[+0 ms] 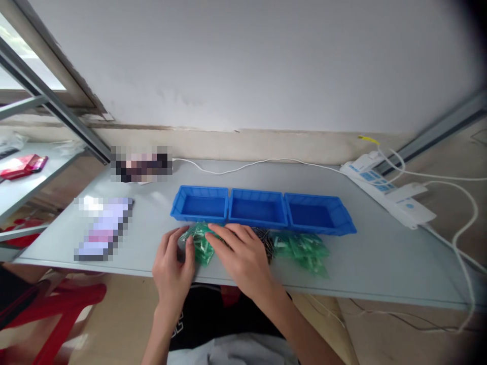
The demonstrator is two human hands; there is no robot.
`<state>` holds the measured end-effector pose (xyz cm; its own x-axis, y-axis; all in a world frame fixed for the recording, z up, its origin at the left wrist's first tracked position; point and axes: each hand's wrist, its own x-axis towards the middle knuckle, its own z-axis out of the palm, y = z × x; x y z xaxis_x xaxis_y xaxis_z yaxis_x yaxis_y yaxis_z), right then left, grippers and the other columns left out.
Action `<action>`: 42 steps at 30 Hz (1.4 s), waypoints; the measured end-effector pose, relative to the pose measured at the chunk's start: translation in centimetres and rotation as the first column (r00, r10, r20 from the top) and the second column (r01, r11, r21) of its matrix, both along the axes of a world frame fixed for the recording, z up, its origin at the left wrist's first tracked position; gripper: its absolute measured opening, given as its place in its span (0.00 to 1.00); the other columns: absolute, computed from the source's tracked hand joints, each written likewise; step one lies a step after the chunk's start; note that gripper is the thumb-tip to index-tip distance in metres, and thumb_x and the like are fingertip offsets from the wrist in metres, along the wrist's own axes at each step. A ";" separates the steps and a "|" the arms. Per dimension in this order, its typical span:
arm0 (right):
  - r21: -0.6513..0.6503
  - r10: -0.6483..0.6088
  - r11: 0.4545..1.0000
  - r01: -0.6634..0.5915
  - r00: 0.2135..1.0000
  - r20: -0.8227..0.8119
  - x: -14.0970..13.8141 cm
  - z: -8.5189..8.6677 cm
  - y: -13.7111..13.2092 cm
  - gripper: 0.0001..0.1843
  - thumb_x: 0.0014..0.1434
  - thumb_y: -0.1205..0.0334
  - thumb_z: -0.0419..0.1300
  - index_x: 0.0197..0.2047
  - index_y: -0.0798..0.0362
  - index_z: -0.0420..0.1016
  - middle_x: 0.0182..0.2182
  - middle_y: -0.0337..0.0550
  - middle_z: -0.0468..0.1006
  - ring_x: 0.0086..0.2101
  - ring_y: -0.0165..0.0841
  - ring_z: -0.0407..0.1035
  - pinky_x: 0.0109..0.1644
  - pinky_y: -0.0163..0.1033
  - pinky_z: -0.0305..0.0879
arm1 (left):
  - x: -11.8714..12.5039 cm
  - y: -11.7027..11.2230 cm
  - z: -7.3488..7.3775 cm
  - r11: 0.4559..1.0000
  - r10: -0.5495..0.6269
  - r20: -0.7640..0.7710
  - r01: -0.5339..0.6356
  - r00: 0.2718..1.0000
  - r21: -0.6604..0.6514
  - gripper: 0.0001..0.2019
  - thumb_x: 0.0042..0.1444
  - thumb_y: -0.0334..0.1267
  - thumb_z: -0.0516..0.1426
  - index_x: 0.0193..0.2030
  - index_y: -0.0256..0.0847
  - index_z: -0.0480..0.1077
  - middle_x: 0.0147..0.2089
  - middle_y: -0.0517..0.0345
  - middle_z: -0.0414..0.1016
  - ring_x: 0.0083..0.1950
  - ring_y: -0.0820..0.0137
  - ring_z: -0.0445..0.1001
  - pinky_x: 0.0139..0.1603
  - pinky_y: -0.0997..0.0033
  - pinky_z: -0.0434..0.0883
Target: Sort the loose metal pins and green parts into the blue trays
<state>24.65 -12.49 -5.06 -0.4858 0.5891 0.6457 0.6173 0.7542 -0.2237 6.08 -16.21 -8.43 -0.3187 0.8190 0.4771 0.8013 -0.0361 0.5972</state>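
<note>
Left hand (171, 266) and right hand (241, 258) meet at a green bag (203, 246) near the front edge of the worktop (380, 263). The right hand's fingers cover the bag's right side and part of a dark pile (269, 246) of thin pieces, too small to make out; whether either hand grips the plastic is unclear. The bag looks see-through, crinkled and glossy. The left hand is half curled, thumb apart from its fingers; the right reaches left, back upward, fingers lightly bent. Right of the pile lie more green bags (302, 248). Three blue trays (258, 208) form a row beyond. Far right is a white power strip (380, 185); at left, a pixelated flat object (104, 228).
</note>
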 end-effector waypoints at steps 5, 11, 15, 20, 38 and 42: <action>-0.066 -0.016 0.998 0.021 0.997 0.076 -0.1 -0.1 0.0 0.10 0.77 0.67 0.61 0.55 0.53 0.84 0.50 0.46 0.90 0.48 0.41 0.78 0.51 0.49 0.73 | 0.0 0.0 -0.2 1.000 0.016 0.000 -0.016 1.000 -0.014 0.12 0.76 0.44 0.56 0.58 0.44 0.77 0.54 0.53 0.82 0.33 0.71 0.75 0.42 0.68 0.72; -0.075 -0.089 0.994 0.081 0.990 -0.112 2.0 0.0 -1.9 0.12 0.76 0.65 0.63 0.59 0.48 0.83 0.50 0.45 0.90 0.49 0.42 0.81 0.55 0.51 0.76 | 0.1 -0.1 -0.1 0.999 0.028 0.018 -0.028 0.999 -0.017 0.13 0.77 0.45 0.55 0.58 0.44 0.77 0.54 0.52 0.81 0.34 0.70 0.75 0.43 0.68 0.72; -0.062 -0.150 0.989 0.137 0.939 -0.309 4.1 -1.1 -4.3 0.18 0.72 0.73 0.62 0.59 0.46 0.83 0.45 0.44 0.91 0.43 0.40 0.83 0.49 0.49 0.81 | 0.0 -0.1 -0.3 0.999 0.031 0.007 -0.031 0.999 -0.014 0.12 0.77 0.44 0.55 0.57 0.45 0.77 0.54 0.53 0.81 0.34 0.71 0.75 0.42 0.69 0.70; 0.021 -0.261 0.956 0.292 0.884 -0.387 8.0 -2.9 -6.1 0.20 0.69 0.76 0.64 0.57 0.46 0.83 0.40 0.45 0.90 0.35 0.40 0.83 0.41 0.47 0.81 | 0.1 -0.1 -0.2 0.999 0.047 0.016 -0.047 0.999 -0.011 0.11 0.77 0.43 0.55 0.56 0.44 0.77 0.52 0.55 0.81 0.32 0.72 0.74 0.40 0.70 0.68; -0.244 -0.647 0.733 0.635 0.539 -0.539 13.6 -5.0 -4.9 0.21 0.77 0.48 0.60 0.44 0.54 0.87 0.32 0.49 0.84 0.30 0.37 0.72 0.35 0.41 0.65 | 0.1 0.0 -0.7 0.996 0.084 -0.009 -0.084 0.996 -0.034 0.10 0.77 0.41 0.55 0.55 0.43 0.76 0.53 0.53 0.82 0.35 0.69 0.74 0.40 0.69 0.64; -0.255 -0.654 0.724 0.641 0.519 -0.551 13.6 -5.3 -4.8 0.24 0.76 0.44 0.59 0.42 0.55 0.86 0.32 0.50 0.85 0.32 0.39 0.75 0.36 0.41 0.66 | 0.1 0.1 -1.0 0.995 0.098 -0.015 -0.098 0.995 -0.025 0.10 0.76 0.40 0.56 0.55 0.44 0.76 0.52 0.54 0.82 0.34 0.69 0.73 0.40 0.69 0.65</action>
